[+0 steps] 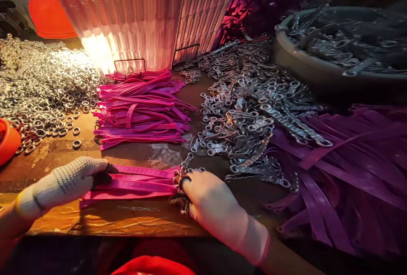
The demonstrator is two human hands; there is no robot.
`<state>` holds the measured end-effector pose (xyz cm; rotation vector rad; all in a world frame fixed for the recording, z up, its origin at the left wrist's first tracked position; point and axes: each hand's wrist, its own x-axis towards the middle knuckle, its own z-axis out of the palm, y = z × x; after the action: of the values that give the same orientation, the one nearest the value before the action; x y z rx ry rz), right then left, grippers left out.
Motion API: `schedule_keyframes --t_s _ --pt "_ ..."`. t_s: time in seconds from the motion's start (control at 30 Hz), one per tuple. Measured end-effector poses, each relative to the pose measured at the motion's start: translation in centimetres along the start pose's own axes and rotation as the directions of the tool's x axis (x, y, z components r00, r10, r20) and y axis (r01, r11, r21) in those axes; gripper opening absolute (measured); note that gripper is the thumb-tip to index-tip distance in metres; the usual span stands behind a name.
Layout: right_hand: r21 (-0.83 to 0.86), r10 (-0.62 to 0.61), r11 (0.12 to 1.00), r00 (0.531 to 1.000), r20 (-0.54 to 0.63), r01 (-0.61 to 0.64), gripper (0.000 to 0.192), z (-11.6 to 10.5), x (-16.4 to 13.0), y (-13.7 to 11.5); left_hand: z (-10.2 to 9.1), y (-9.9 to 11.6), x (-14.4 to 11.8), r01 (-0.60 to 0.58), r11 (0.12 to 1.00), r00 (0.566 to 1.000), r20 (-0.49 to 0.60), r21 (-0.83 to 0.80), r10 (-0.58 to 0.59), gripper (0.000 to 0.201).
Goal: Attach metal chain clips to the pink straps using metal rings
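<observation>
Several pink straps (143, 184) lie side by side along the front of the wooden table. My left hand (73, 177), in a white glove with grip dots and dark fingertips, is closed on their left part. At their right end, my right hand (210, 201) in a pale glove has its fingers closed round a bunch of short metal chain pieces (186, 169). The exact grip under those fingers is hidden. Just beyond lies a stack of similar pink straps (143, 109), with small looped ends.
Loose metal rings (47, 84) cover the left, beside an orange-red bowl (9, 139). More chain pieces (241, 114) are heaped right of centre, before a large basin (282, 48). Purple straps (356, 173) spread at right. Ribbed translucent panels (133, 16) stand behind, near a red container (51, 14).
</observation>
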<state>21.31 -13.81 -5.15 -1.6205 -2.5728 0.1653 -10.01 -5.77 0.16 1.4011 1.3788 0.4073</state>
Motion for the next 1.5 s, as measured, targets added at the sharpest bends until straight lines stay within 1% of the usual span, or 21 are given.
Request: schedule_keyframes --t_s 0.07,0.13,0.2,0.27,0.33,0.37,0.5,0.6,0.63,0.7,0.77,0.8,0.83,0.9,1.0,1.07,1.13,1.23,1.33,1.4,1.5 --pt "0.005 0.024 1.000 0.999 -0.043 -0.024 0.008 -0.1 0.3 1.7 0.8 -0.7 0.7 -0.027 0.999 0.994 -0.108 0.033 0.031 0.021" --pt "-0.055 0.106 0.992 0.992 -0.068 -0.110 0.009 -0.2 1.1 4.2 2.9 -0.8 1.3 0.019 0.993 0.997 -0.071 -0.119 -0.028 0.028" --pt "-0.166 0.151 0.974 0.988 -0.026 -0.153 0.021 0.1 2.2 6.8 5.4 -0.3 1.8 0.155 0.894 0.988 0.087 -0.421 -0.130 0.040" --pt "-0.263 0.136 0.958 0.990 0.048 -0.118 0.027 0.7 3.4 8.7 7.7 0.3 2.4 0.318 0.705 0.942 0.297 -0.634 -0.157 0.051" --pt "-0.311 0.111 0.947 0.990 0.083 -0.080 0.027 1.5 4.5 9.8 9.4 0.8 3.0 0.441 0.555 0.881 0.458 -0.705 -0.119 0.054" --pt "-0.315 0.105 0.946 0.991 0.079 -0.075 0.027 1.9 5.0 10.2 10.0 0.8 3.1 0.467 0.522 0.863 0.497 -0.713 -0.092 0.050" --pt "-0.166 0.163 0.971 0.985 -0.062 -0.171 0.022 3.1 6.2 11.5 11.1 0.5 3.1 0.408 0.588 0.884 0.463 -0.698 -0.064 0.040" --pt "0.243 0.295 0.942 0.916 -0.272 -0.232 0.021 2.9 6.3 11.5 11.3 0.0 2.6 0.321 0.675 0.918 0.395 -0.665 -0.047 0.035" --pt "0.426 0.356 0.881 0.883 -0.307 -0.207 0.025 2.5 6.2 11.0 11.4 -0.1 2.5 0.280 0.714 0.930 0.366 -0.642 -0.035 0.033" --pt "0.752 0.467 0.645 0.848 -0.249 -0.135 0.035 1.6 5.6 9.1 11.4 -0.3 2.3 0.188 0.806 0.953 0.304 -0.561 -0.010 0.026" --pt "0.924 0.490 0.363 0.869 -0.075 -0.125 0.038 0.6 4.7 6.5 11.6 -0.4 2.2 0.116 0.884 0.966 0.260 -0.453 0.006 0.030" --pt "0.954 0.459 0.263 0.888 0.004 -0.140 0.034 0.2 4.2 5.1 11.6 -0.4 2.1 0.098 0.906 0.969 0.247 -0.413 0.008 0.034" --pt "0.964 0.413 0.214 0.909 0.058 -0.159 0.029 0.0 3.7 3.7 11.7 -0.3 2.1 0.088 0.918 0.971 0.240 -0.386 0.008 0.039" --pt "0.950 0.307 0.264 0.948 0.083 -0.168 0.023 -0.1 2.8 1.4 11.7 0.0 1.9 0.087 0.928 0.971 0.241 -0.361 0.003 0.045" --pt "0.830 0.179 0.555 0.981 -0.071 -0.042 0.015 0.4 1.8 -0.6 11.8 0.3 1.7 0.096 0.926 0.967 0.256 -0.366 0.001 0.047" --pt "0.659 0.092 0.747 0.967 -0.237 0.091 0.024 0.7 1.7 -1.2 11.8 0.2 1.6 0.106 0.914 0.962 0.274 -0.392 0.006 0.045" --pt "0.494 -0.027 0.845 0.937 -0.348 0.207 0.034 0.7 1.8 -1.4 12.1 -0.2 1.7 0.114 0.892 0.950 0.312 -0.437 0.032 0.042" --pt "0.450 -0.157 0.847 0.941 -0.299 0.284 0.033 0.2 2.2 -1.7 12.5 -1.1 2.0 0.181 0.820 0.918 0.393 -0.543 0.058 0.032" --pt "0.566 -0.186 0.766 0.948 -0.257 0.304 0.035 -0.2 2.5 -1.9 12.7 -0.9 1.8 0.341 0.756 0.865 0.501 -0.559 -0.020 0.032" --pt "0.682 -0.100 0.686 0.961 -0.257 0.254 0.036 -0.2 2.4 -2.0 12.7 -0.3 1.5 0.350 0.764 0.865 0.500 -0.543 -0.041 0.039" --pt "0.839 0.111 0.537 0.979 -0.173 0.087 0.025 -0.1 2.2 -2.4 12.5 0.3 1.0 0.180 0.827 0.935 0.355 -0.533 0.026 0.045"
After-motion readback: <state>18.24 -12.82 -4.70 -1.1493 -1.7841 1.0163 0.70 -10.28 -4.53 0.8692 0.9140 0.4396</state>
